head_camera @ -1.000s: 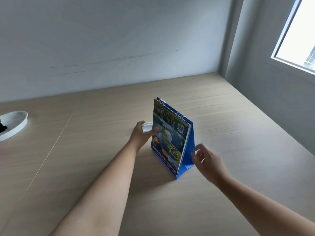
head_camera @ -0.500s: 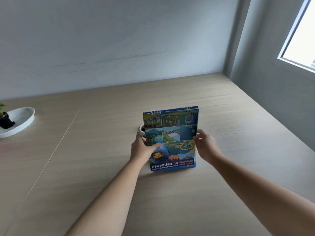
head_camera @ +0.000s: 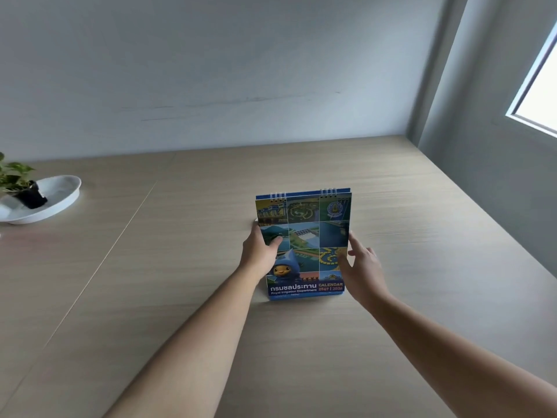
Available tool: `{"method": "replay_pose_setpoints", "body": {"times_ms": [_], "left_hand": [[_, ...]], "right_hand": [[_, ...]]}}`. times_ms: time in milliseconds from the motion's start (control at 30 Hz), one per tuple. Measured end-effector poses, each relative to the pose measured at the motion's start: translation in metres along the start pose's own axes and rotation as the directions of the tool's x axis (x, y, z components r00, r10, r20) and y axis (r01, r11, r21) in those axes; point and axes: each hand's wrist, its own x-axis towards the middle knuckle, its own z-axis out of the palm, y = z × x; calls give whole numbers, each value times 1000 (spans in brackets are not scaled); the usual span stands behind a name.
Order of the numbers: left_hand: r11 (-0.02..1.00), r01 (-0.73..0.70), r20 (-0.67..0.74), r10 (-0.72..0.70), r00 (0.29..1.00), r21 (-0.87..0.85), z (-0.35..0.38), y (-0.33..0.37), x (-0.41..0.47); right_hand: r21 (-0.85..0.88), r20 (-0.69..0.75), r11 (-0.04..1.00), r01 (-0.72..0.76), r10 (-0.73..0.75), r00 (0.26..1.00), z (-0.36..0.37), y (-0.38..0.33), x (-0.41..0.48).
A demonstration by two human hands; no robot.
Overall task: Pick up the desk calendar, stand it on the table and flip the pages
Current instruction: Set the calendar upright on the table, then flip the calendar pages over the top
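Note:
The desk calendar stands upright on the wooden table, its blue picture cover facing me, spiral rings along the top. My left hand grips its left edge, thumb on the cover and fingers behind. Beside the right edge is my right hand, fingers spread and loose; its thumb lies at the lower right of the cover, and I cannot tell whether it presses there.
A white oval dish with a small potted plant sits at the far left of the table. Grey walls close the back and right side, with a window at the upper right.
The calendar has been turned from side-on to face me and stands square on the table. My right hand has loosened from its right edge and opened.

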Motion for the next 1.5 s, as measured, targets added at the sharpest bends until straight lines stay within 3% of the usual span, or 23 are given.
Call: {"method": "replay_pose_setpoints", "body": {"times_ms": [267, 400, 467, 567, 667, 733, 900, 1000, 1100, 1200, 1267, 1333, 1500], "left_hand": [[1000, 14, -5, -14, 1000, 4, 0, 4, -3], [967, 140, 280, -77, 957, -214, -17, 12, -1], [908, 219, 351, -88, 932, -356, -30, 17, 6], [796, 268, 377, -55, 925, -542, -45, 30, 13], [884, 172, 286, -45, 957, -435, -46, 40, 11], [878, 189, 273, -69, 959, -440, -39, 41, 11], [888, 226, 268, -123, 955, -399, -29, 34, 17], [930, 145, 219, -73, 973, -337, -29, 35, 17], [969, 31, 117, -2, 993, -244, -26, 31, 19], [983, -14, 66, 26, 997, -180, -22, 25, 19], [991, -34, 35, 39, 999, -131, -21, 23, 18], [994, -72, 4, 73, 997, -77, -20, 24, 17], [995, -89, -17, 88, 996, -39, -20, 21, 17]], "right_hand": [[86, -5, 991, -106, 107, 994, -10, -2, -4], [136, -41, 984, -114, 120, 992, -29, -7, 7], [218, -2, 968, -125, 128, 992, -43, -10, 14], [497, 111, 858, -128, 84, 990, -74, -31, 18], [691, 157, 716, -98, -16, 987, -108, -63, 30], [747, 223, 653, -129, -63, 973, -123, -88, 45], [532, 210, 845, -50, -74, 975, -116, -120, 80], [229, 214, 973, -23, -27, 977, -92, -102, 92], [15, 188, 1000, 27, -29, 982, -73, -78, 83], [27, -1, 996, 89, -89, 996, -58, -58, 60], [95, -103, 994, 62, -52, 993, -43, -42, 42], [142, -27, 989, 46, -43, 999, -24, -24, 23], [-20, 92, 1000, 14, -12, 996, -5, -3, -1]]}}
